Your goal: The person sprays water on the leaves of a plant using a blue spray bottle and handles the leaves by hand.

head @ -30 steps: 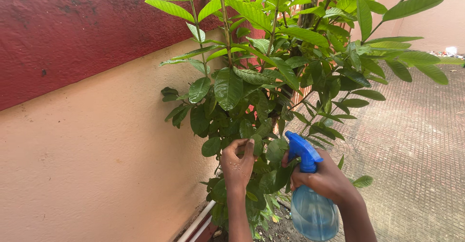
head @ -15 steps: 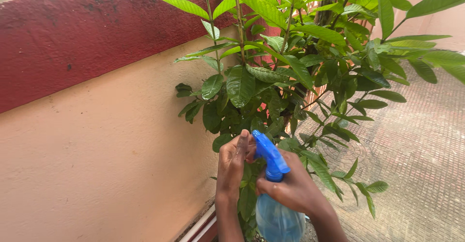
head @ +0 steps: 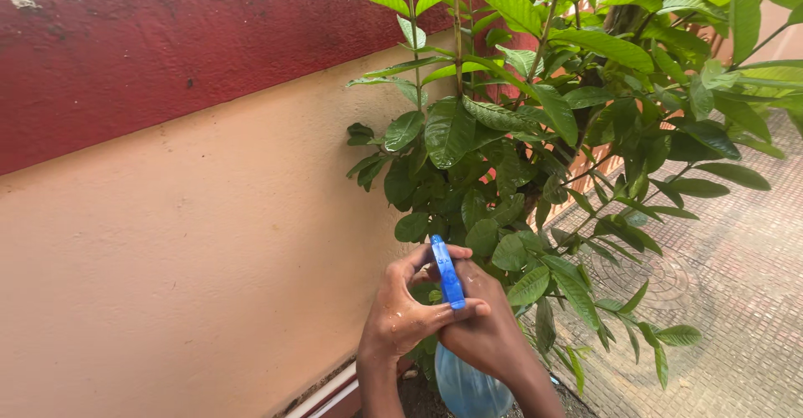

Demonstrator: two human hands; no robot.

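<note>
Spray bottle [head: 465,384] with blue trigger head [head: 448,272] clasped between closed fingers of left hand [head: 401,318] and right hand [head: 485,334], beside leafy plant [head: 535,150].

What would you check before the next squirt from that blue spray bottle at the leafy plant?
1. Right hand wrapped round the spray bottle: ok.
2. Left hand fingers on the blue spray head: ok.
3. Nozzle pointing at the plant: cannot tell, the head shows edge-on.
4. Liquid in the bottle: cannot tell, only its pale blue lower part shows.
5. Leaves close in front of the hands: ok.
6. Wall stands right beside the plant, so spray may hit it: not ok.
</note>
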